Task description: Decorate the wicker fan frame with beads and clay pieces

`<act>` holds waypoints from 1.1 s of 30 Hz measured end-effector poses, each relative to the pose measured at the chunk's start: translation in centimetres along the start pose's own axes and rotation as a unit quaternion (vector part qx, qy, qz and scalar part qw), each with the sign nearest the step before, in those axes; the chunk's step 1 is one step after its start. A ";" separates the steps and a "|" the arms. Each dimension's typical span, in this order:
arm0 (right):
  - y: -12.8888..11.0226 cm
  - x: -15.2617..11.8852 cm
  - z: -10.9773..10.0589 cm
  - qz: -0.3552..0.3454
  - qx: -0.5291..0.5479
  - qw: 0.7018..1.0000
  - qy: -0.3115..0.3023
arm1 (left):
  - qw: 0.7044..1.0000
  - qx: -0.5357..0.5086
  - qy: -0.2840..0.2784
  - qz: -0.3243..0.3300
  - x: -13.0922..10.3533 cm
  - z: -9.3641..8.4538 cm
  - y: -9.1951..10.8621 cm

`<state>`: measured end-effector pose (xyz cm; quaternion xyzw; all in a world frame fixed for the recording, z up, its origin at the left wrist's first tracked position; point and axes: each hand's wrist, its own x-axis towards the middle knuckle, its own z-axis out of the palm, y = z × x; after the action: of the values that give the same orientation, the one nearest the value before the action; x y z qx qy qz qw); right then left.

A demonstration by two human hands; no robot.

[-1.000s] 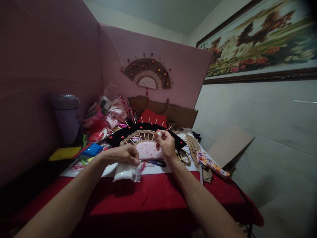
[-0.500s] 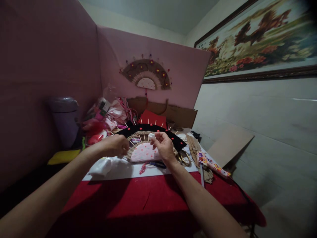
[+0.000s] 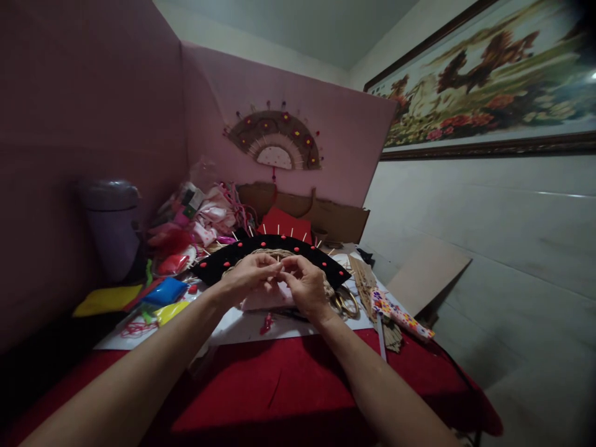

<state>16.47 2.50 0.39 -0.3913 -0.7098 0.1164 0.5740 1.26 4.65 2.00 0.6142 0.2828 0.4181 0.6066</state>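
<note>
My left hand (image 3: 254, 273) and my right hand (image 3: 307, 285) meet in front of the fan, fingertips pinched together. Between them is a small lump of white modelling clay (image 3: 282, 270), mostly covered by the fingers. Behind the hands lies a fan-shaped craft piece (image 3: 218, 267) with a black outer band, red dots and thin sticks poking out along its top. Its braided inner arc is partly hidden by my hands. Below the fingers shows the fan's pale pink dotted base (image 3: 265, 298). A small red tassel (image 3: 267, 323) rests just in front of it.
Left of the hands are a blue clay packet (image 3: 165, 290), a yellow packet (image 3: 171, 312) and a heap of pink materials (image 3: 214, 214). Scissors (image 3: 347, 302) and a folded floral-handled fan (image 3: 405, 316) lie right. A finished fan (image 3: 274, 139) hangs on the pink board.
My left hand has moved right and opened out of its fist to join my right hand at the white clay. The white bag by my left forearm is no longer visible there.
</note>
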 end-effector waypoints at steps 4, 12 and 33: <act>-0.1 -0.1 0.1 -0.019 -0.026 0.999 -0.019 | 0.997 -0.003 0.066 0.028 -0.4 -0.1 -0.8; -0.8 -1.1 0.3 -0.060 -0.060 0.996 -0.026 | 0.973 -0.087 0.162 0.140 -1.1 0.3 1.2; -1.7 -1.6 0.0 -0.074 -0.075 0.994 -0.008 | 0.896 0.413 0.158 0.034 -12.2 2.0 -1.7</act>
<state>15.84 0.23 0.26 -0.3791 -0.7480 0.0235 0.5444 -2.78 -6.65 -1.54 0.7449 0.5007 0.3756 0.2308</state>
